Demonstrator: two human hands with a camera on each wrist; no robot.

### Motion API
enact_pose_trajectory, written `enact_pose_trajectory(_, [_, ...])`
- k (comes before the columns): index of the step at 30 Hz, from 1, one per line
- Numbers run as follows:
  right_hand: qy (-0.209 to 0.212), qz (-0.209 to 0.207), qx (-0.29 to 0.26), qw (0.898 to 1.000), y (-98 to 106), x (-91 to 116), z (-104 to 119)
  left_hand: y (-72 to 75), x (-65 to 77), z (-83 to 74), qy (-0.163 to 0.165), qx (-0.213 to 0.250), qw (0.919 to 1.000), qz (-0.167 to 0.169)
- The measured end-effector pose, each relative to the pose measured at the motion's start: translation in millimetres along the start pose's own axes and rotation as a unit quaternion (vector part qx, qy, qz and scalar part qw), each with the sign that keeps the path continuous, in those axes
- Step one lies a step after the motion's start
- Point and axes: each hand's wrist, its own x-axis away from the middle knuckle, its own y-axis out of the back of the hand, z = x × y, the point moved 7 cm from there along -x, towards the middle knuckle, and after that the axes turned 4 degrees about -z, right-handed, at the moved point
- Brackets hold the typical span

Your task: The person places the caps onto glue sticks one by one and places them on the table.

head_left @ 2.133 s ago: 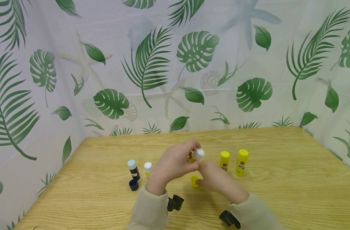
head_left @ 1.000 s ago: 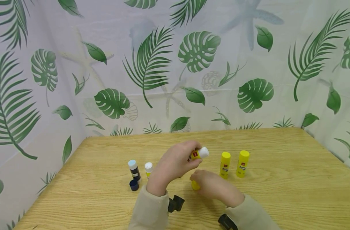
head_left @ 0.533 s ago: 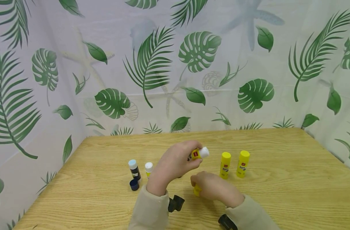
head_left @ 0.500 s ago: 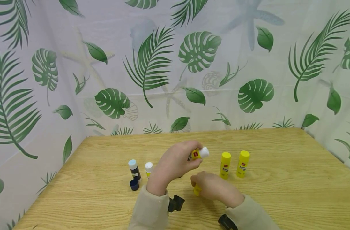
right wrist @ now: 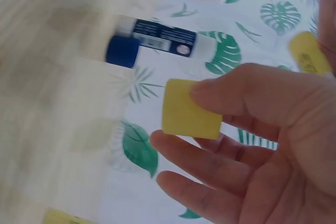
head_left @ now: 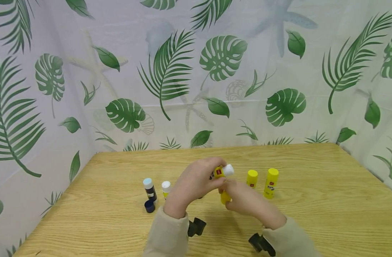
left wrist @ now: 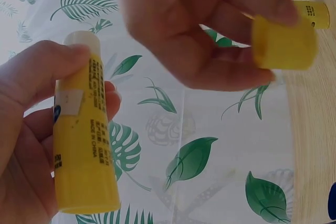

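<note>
The left hand point(head_left: 196, 180) grips a yellow glue stick point(head_left: 218, 172) over the bench point(head_left: 321, 192), lying sideways, white end point(head_left: 228, 170) toward the right hand point(head_left: 245, 197). That hand pinches a yellow cap point(head_left: 225, 198), lower, near the white end but not touching. From above, fingers hide much of the stick. I can't tell which way the cap opens.

The left hand point(head_left: 196, 181) grips a yellow glue stick point(head_left: 218, 172), its white end point(head_left: 228, 170) bare. Below this stick the right hand point(head_left: 245, 198) pinches a yellow cap point(head_left: 226, 198); right of the stick stand two yellow tubes point(head_left: 271, 184), left of it a dark tube point(head_left: 150, 191) and dark cap point(head_left: 149, 206).
</note>
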Motion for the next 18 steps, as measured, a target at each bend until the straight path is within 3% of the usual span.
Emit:
enact_pose_trajectory(13, [-0.02,-0.064,-0.006,0.998,35,7,4,2.9,-0.5,1.3,-0.001,-0.009,0.9996,-0.027])
enact_pose_trajectory(18, [-0.015,-0.11,0.008,0.994,47,12,5,4.9,-0.4,1.8,-0.003,-0.023,0.9988,-0.044])
